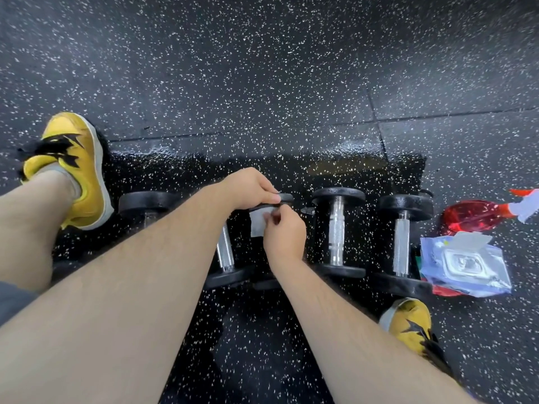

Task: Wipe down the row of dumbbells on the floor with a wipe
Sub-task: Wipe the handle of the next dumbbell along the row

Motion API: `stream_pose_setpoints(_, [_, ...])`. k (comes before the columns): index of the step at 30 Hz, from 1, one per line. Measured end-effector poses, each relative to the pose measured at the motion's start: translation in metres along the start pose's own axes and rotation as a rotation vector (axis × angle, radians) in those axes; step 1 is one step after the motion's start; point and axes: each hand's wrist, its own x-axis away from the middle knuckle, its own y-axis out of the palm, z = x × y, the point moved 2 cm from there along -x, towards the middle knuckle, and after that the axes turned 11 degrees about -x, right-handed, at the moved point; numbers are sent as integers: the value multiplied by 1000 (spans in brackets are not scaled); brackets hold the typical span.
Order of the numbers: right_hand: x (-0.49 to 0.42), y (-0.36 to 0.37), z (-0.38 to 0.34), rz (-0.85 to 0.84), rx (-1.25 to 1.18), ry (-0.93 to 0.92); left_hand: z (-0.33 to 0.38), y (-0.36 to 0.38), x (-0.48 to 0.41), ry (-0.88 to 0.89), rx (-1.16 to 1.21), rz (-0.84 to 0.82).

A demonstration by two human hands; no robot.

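Four dumbbells [338, 231] lie in a row on the floor [262, 83]. I see my left hand [248, 188] gripping the far plate of the second from the left — my right hand [284, 234] pinches the white wipe [258, 224] just beneath it. A wipes pack [463, 263] and a red spray bottle [472, 218] lie to the right.

Speckled floor [262, 68], dumbbells [337, 228], wipes pack [463, 266], spray bottle [472, 218]

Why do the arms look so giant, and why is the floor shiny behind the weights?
Head view: the wide-angle lens swells whatever is near, so the forearms balloon toward the bottom edge and the floor seams bend; light glares off the floor strip behind the dumbbells, maybe wet; the spray bottle at the right edge looks smeared.
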Motion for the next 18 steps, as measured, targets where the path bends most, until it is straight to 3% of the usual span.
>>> stream_pose_setpoints(5, [-4,-13,3,-17,-194,152,-6,1,-3,-12,-9,-6])
stream_pose_setpoints(10, [8,2,2,-1,-26,22,-2,1,-1,-23,13,-1])
stream_pose_setpoints(16, [-5,14,-12,85,151,110,2,2,1,-20,25,11])
stream_pose_setpoints(18, [-1,14,-10,78,93,114,0,2,0,-33,20,7])
